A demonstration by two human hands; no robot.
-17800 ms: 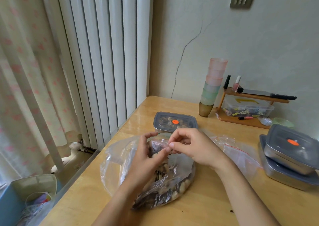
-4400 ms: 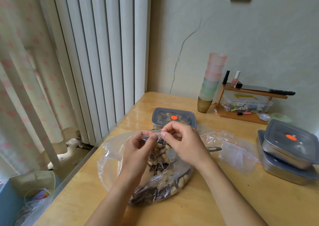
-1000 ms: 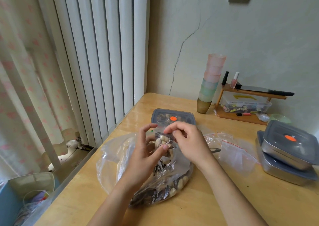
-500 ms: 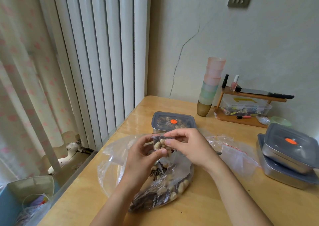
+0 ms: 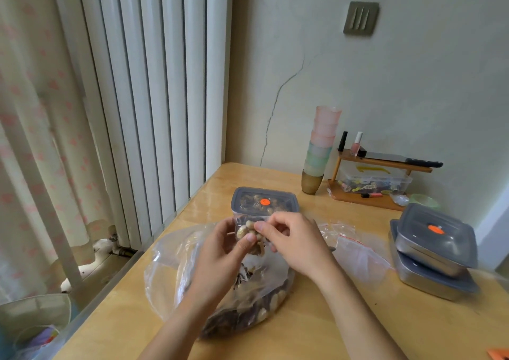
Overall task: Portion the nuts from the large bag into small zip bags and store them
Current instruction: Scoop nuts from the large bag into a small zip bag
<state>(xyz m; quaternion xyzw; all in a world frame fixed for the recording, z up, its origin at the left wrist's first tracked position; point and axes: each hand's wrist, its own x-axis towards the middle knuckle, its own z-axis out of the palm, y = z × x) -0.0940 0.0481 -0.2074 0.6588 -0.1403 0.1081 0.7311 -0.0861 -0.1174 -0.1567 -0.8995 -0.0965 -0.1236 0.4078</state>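
Above the large bag (image 5: 256, 302) of nuts, near the middle of the wooden surface (image 5: 344, 329), both hands are holding up a small zip bag (image 5: 249, 234) that is bulging with pale nuts; the left hand (image 5: 217, 260) is gripping it from the left, its thumb and fingers (image 5: 246, 245) pinching the plastic; the right hand (image 5: 297, 245) is meeting it from the right, its thumb and forefinger pinching the bag's top edge while its other fingers are curling toward the palm; whether the zip is closed cannot be told.

The large bag is lying slack on the surface under both wrists, its clear plastic spreading out to the left, with dark seeds and pale nuts showing through it; just behind the hands a clear container (image 5: 264, 202) with a grey lid and an orange dot is sitting with nuts inside; to the right of the hands, empty zip bags (image 5: 358, 252) with red strips are lying flat; near the right edge two metal containers (image 5: 435, 249) with grey lids are sitting stacked, the upper one askew; against the back wall a stack of cups (image 5: 322, 145) is standing just beside a wooden rack (image 5: 385, 164), which is carrying a knife (image 5: 405, 160) and two small bottles on top.
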